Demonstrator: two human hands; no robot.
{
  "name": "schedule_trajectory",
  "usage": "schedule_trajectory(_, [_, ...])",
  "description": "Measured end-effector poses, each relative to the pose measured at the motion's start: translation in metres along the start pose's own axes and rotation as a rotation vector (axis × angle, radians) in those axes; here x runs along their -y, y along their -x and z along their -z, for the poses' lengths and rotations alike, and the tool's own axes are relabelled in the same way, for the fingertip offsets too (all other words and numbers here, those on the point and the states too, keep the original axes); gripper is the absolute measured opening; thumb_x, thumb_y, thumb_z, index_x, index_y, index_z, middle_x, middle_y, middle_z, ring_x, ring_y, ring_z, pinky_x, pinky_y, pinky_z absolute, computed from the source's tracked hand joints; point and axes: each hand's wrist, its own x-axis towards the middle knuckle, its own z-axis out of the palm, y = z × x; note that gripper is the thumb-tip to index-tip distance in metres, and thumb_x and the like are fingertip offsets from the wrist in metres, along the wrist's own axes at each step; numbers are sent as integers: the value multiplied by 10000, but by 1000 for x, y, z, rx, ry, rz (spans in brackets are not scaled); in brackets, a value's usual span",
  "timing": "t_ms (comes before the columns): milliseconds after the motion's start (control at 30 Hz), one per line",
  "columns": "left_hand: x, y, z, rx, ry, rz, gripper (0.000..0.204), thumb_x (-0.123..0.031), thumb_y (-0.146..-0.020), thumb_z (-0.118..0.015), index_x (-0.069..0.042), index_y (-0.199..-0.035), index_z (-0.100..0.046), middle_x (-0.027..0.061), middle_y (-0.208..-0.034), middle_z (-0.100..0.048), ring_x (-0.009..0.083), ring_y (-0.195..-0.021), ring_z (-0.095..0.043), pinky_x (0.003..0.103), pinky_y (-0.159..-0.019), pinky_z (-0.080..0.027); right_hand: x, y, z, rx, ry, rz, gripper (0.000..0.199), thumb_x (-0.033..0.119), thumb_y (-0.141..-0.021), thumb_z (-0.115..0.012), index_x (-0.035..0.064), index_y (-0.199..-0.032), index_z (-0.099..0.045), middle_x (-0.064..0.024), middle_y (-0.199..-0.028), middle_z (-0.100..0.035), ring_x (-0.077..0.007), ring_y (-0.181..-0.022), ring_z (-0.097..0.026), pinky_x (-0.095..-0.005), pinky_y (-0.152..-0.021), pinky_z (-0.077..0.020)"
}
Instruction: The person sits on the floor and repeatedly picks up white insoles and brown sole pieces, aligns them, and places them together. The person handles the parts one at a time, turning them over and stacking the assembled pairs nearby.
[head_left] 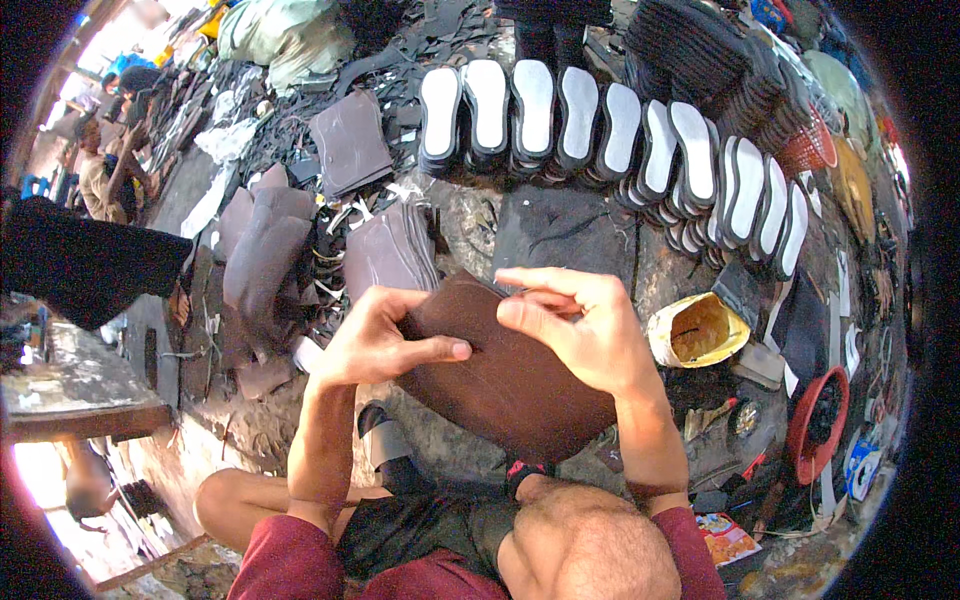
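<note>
We hold a brown sheet point(505, 385) with both hands over the ground, just above our knees. The left hand point(372, 340) grips the sheet's left edge: the thumb lies flat across its top face, and the other fingers curl around the upper corner. The right hand point(585, 335) closes on the upper right edge, index finger and thumb pinching the rim, the remaining fingers folded over it. The sheet tilts, its lower end toward our right knee point(585, 545).

Ahead of the hands, a row of soles point(610, 135) stands on edge, white faces up, curving away to the right. To the left of the sheet lies a stack of grey sheets point(390, 250), with more grey pieces point(262, 260) further left. Just right of the right hand sits a yellow can point(698, 330), open at the top. A red basket point(818, 420) stands near the right rim. A person point(105, 170) sits well apart at the upper left.
</note>
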Motion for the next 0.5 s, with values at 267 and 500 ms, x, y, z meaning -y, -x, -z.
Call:
schedule_trajectory(267, [35,-5,14,0,78,-11,406,-324,-1048,-503,35,-1155,-659,40,-1045,-694,107,-1007,-574,300,-911,-466,-29,-33,-20,-21,-13,52,175,141,-888,-740,-7,-982,-746,-73,-869,-745,-102,-802,-675,-251,-728,-532])
schedule_trajectory(500, [70,7,21,-313,199,71,316,-304,-922,-706,8,-945,-749,3,-860,-712,120,-874,-622,308,-837,-499,-44,-67,-63,111,209,50,253,176,-871,-746,8,-1060,-735,-84,-934,-746,-131,-820,-676,-274,-776,-524])
